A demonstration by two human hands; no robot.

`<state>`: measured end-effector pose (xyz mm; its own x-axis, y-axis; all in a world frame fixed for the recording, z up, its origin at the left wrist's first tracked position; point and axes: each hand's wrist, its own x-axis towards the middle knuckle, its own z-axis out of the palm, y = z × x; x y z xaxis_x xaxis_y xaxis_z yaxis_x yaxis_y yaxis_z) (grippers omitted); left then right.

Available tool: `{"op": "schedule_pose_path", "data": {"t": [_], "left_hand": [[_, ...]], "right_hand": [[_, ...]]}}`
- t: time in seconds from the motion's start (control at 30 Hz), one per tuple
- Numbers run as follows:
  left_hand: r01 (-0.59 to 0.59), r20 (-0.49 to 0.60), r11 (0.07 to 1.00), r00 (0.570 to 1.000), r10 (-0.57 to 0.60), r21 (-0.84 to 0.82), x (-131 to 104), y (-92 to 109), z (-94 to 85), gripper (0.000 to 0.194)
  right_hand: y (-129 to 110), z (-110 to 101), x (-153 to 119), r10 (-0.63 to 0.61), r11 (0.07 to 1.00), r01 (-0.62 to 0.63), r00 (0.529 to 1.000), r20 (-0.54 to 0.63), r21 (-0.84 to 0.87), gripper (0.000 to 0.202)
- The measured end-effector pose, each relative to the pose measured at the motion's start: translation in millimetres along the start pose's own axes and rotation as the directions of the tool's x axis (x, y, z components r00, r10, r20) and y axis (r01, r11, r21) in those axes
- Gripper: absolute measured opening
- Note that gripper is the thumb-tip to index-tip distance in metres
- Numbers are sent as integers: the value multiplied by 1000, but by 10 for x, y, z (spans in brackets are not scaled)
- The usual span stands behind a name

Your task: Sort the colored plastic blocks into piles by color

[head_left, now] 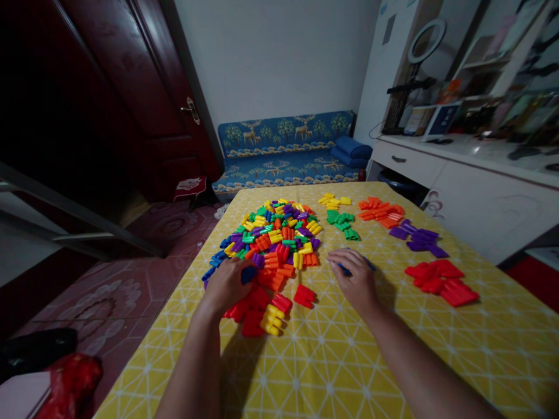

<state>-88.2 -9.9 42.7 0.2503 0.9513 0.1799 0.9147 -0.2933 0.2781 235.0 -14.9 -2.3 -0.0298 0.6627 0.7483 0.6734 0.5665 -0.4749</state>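
A mixed heap of plastic building blocks (275, 233) in several colours lies on the left half of the table. At its near left edge my left hand (227, 284) is closed on a blue building block (248, 274), its fingertips partly hidden. To the right of the heap, my right hand (354, 274) is low over the cloth with curled fingers around a blue block (344, 269). More blue blocks (370, 265) show just behind that hand, mostly covered by it. Between my hands lies a single red block (304, 295), with a yellow block (272, 320) nearer me.
Single-colour groups lie on the right: yellow (334, 201), green (343, 223), orange (381, 211), purple (419, 238) and red (442, 280) blocks. A yellow patterned cloth (323, 372) covers the table. Beyond stand a blue sofa (283, 166) and a white cabinet (480, 180).
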Motion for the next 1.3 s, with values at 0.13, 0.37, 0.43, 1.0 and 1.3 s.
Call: {"op": "schedule_pose_path", "data": {"t": [0.13, 0.37, 0.43, 1.0, 1.3], "left_hand": [[33, -128, 973, 990, -63, -230, 66, 141, 9, 40], [40, 84, 385, 991, 99, -922, 42, 688, 212, 69], [66, 118, 295, 979, 165, -953, 22, 797, 302, 75], [-92, -270, 752, 955, -118, -653, 173, 448, 339, 32], [-196, -184, 967, 969, 166, -160, 219, 337, 601, 60]], "right_hand": [[-116, 21, -15, -24, 997, 23, 999, 22, 68, 19], [-515, 108, -93, -185, 969, 140, 956, 226, 202, 62], [-576, 153, -106, -248, 956, 195, 938, 243, 221, 65], [763, -348, 36, 176, 922, -240, 959, -222, -303, 35], [249, -110, 43, 76, 982, -72, 997, 17, -174, 33]]}}
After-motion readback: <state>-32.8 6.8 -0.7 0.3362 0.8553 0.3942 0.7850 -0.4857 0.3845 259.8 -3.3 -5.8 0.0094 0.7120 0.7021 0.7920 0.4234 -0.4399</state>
